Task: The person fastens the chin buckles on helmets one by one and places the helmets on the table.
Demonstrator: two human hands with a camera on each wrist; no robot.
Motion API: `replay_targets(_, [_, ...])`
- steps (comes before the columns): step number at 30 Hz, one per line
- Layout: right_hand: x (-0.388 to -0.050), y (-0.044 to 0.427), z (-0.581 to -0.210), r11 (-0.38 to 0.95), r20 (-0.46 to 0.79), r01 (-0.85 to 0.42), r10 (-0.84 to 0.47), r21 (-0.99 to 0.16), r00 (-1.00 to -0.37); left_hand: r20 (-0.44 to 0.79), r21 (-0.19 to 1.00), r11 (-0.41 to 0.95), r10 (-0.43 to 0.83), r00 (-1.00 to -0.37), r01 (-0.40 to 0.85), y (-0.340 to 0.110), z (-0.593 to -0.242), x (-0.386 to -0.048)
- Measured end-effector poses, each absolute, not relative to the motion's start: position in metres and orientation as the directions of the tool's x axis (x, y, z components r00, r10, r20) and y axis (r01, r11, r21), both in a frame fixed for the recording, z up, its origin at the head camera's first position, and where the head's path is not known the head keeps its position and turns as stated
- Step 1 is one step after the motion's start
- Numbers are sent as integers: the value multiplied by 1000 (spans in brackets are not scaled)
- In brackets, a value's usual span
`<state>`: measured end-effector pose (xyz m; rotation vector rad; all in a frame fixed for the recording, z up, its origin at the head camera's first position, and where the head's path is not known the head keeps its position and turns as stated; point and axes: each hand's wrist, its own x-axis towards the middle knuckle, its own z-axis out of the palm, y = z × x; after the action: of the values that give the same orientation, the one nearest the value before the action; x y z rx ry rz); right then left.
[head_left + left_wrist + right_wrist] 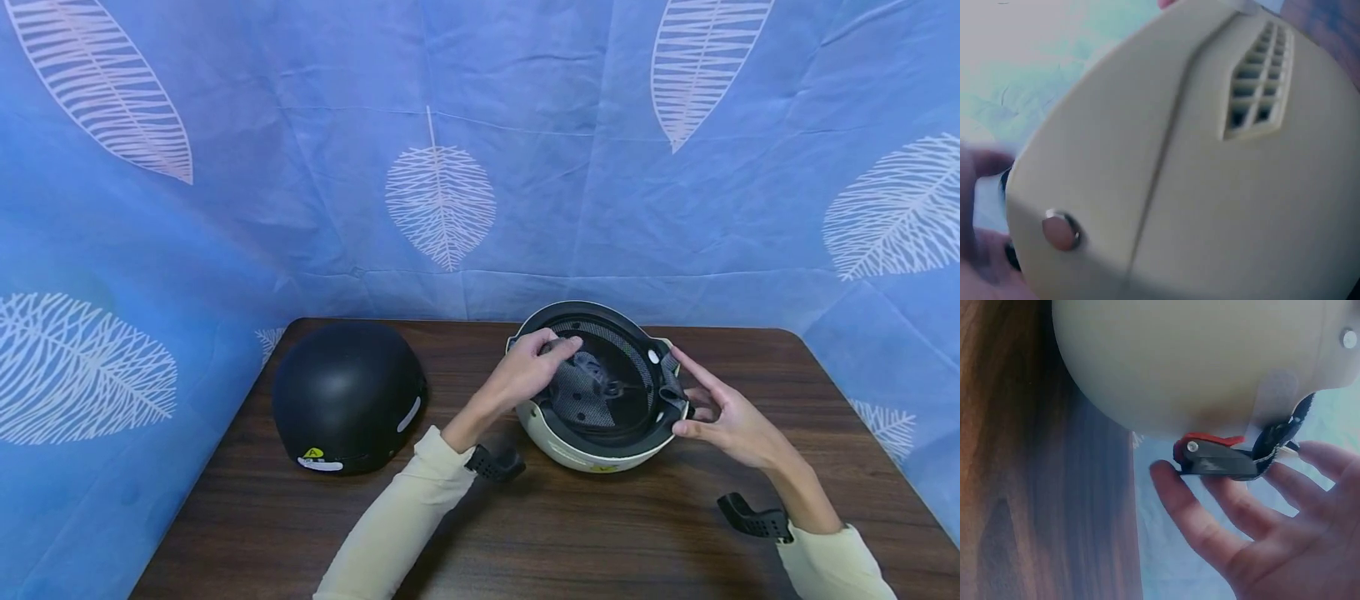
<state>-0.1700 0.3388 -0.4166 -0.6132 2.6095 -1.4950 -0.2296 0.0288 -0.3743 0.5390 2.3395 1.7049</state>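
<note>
A cream helmet [573, 450] lies upside down on the table, its black padded inside facing up. My left hand [525, 371] reaches over its left rim, with thumb and index finger bent over the inside; the other fingers are mostly hidden. In the left wrist view, the cream shell [1110, 137] shows a grated vent and a round rivet. At the right rim, my right hand [731, 421] has its fingers spread, touching the helmet near the bunched dark strap [672, 387]. In the right wrist view, those fingers lie loosely beside a black buckle [1219, 464] with a red tab.
To the left, a matte black helmet [345, 392] sits dome up, with a yellow sticker low on its front. Behind the dark wooden table [585, 533] hangs a blue cloth [525, 208] with white leaf prints. A black band is on each wrist.
</note>
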Motion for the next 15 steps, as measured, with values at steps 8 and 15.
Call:
replay_targets(8, [-169, 340, -420, 442, 212, -364, -356, -820, -910, 92, 904, 348, 408, -909, 247, 30, -382, -227])
replay_targets(15, [-169, 340, -417, 333, 344, -453, -337, -827, -877, 128, 967, 152, 408, -904, 206, 29, -385, -230])
